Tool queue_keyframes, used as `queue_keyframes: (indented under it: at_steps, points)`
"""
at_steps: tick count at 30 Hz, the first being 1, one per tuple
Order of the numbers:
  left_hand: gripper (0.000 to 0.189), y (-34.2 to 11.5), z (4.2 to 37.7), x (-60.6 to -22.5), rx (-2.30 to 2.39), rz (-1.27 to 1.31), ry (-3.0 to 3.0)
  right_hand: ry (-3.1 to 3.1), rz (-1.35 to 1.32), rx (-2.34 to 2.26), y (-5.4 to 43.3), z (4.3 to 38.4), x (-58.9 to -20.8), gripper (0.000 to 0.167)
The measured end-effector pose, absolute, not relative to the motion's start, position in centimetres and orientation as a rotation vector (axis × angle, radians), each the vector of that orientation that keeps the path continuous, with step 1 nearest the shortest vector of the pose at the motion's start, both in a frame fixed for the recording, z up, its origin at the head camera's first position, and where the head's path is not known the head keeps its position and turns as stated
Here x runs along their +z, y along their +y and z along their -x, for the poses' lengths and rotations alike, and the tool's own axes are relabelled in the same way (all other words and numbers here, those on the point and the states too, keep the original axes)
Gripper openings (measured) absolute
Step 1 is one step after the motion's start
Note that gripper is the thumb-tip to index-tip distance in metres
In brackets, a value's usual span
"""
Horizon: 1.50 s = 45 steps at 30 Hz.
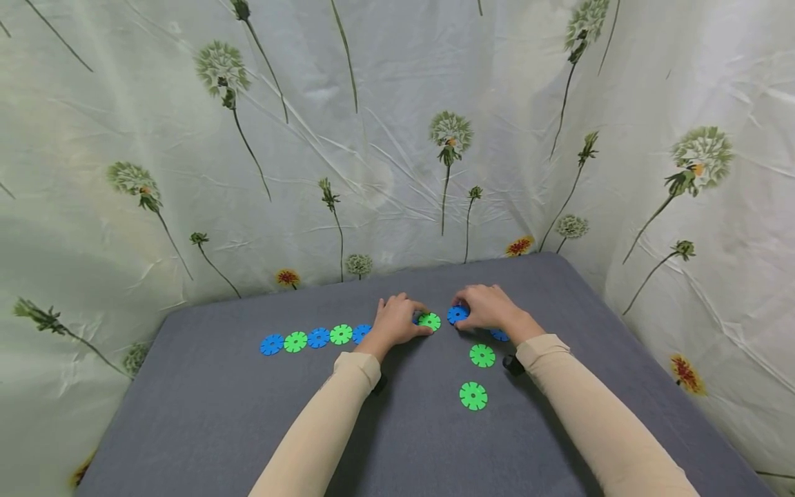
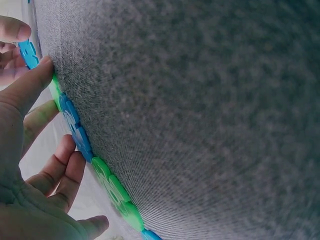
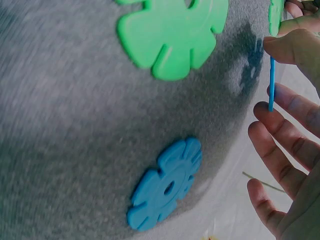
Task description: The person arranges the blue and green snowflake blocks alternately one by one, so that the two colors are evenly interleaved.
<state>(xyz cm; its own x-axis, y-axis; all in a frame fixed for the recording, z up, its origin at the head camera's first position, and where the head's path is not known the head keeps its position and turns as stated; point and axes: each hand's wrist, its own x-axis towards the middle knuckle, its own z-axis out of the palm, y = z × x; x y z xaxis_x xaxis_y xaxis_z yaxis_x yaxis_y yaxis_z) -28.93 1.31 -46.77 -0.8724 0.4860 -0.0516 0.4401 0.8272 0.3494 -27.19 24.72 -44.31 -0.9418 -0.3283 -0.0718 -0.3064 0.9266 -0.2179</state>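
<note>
Flat notched plastic discs in blue and green lie on a grey cloth-covered table. At the right end of a row of discs, my left hand [image 1: 396, 320] holds the edges of a green disc [image 1: 429, 322] between thumb and index finger. In the left wrist view, its other fingers come down by the adjoining blue disc [image 2: 75, 127]. Just to the right, my right hand [image 1: 495, 310] pinches a blue disc [image 1: 457, 315]. The right wrist view shows this blue disc [image 3: 272, 85] edge-on between thumb and fingers, close to the green one [image 3: 274, 17].
The row runs left from my left hand, alternating blue [image 1: 271, 344] and green [image 1: 295, 342]. Two loose green discs [image 1: 482, 355] [image 1: 473, 396] lie nearer me, and a loose blue disc [image 3: 167, 185] lies under my right wrist. A flower-patterned curtain [image 1: 385, 138] hangs behind the table [image 1: 205, 414].
</note>
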Motion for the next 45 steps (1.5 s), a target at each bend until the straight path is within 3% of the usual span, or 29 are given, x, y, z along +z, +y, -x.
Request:
queue_keyframes:
  at_steps: [38, 45]
  points:
    - [0.046, 1.3, 28.8, -46.3, 0.506, -0.723, 2.859, 2.853, 0.487, -0.568, 24.3, 26.9, -44.3, 0.05]
    - [0.047, 1.3, 28.8, -46.4, 0.491, -0.723, 2.858, 2.843, 0.528, -0.637, 25.1, 26.2, -43.7, 0.045]
